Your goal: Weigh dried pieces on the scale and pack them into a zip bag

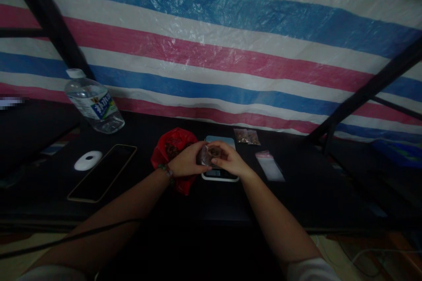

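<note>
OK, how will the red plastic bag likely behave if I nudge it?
The red plastic bag will probably flop and fold rather than hold its shape, since its film looks thin and crumpled. The brown pieces inside may shift or spill, as its mouth gapes open.

Relative to scale [227,174]: bag [187,184] just left; phone [103,173] farther left; bottle [94,103] left, behind; two packets [241,136] right of back edge; pouches [270,167] right.

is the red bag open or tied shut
Open: the red bag's mouth is spread, with brown pieces showing inside; the left hand hides part of it.
</note>
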`<action>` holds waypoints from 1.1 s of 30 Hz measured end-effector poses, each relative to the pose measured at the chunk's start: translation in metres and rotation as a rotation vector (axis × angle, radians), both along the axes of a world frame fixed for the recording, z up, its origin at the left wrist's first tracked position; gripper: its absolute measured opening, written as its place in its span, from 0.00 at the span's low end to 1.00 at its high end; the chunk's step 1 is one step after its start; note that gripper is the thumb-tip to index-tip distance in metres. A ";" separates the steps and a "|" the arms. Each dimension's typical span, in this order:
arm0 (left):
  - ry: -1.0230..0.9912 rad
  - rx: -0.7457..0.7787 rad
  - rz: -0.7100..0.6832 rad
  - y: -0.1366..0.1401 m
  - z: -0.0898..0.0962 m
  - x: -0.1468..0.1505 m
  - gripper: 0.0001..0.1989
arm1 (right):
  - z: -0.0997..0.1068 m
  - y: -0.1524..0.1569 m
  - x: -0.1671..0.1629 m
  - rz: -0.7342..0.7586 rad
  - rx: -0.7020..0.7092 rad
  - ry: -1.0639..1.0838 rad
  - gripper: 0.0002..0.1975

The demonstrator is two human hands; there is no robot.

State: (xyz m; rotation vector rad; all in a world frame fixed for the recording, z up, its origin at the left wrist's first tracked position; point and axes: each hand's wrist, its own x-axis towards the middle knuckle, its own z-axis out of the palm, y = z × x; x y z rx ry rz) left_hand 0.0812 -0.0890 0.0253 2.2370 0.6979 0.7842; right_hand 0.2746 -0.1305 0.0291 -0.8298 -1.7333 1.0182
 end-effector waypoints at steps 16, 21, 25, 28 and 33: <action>0.054 0.171 0.148 -0.009 0.007 0.006 0.34 | 0.015 -0.010 0.000 -0.195 0.179 -0.268 0.21; 0.092 0.186 0.185 -0.010 0.006 0.007 0.30 | 0.014 -0.010 -0.005 -0.217 0.170 -0.265 0.20; 0.107 0.188 0.186 -0.011 0.008 0.008 0.25 | 0.015 -0.010 -0.004 -0.254 0.185 -0.276 0.18; 0.111 0.176 0.195 -0.010 0.007 0.008 0.23 | 0.014 -0.008 -0.002 -0.270 0.173 -0.272 0.18; 0.076 0.135 0.207 -0.006 0.003 0.006 0.23 | 0.015 -0.004 0.003 -0.357 0.232 -0.283 0.23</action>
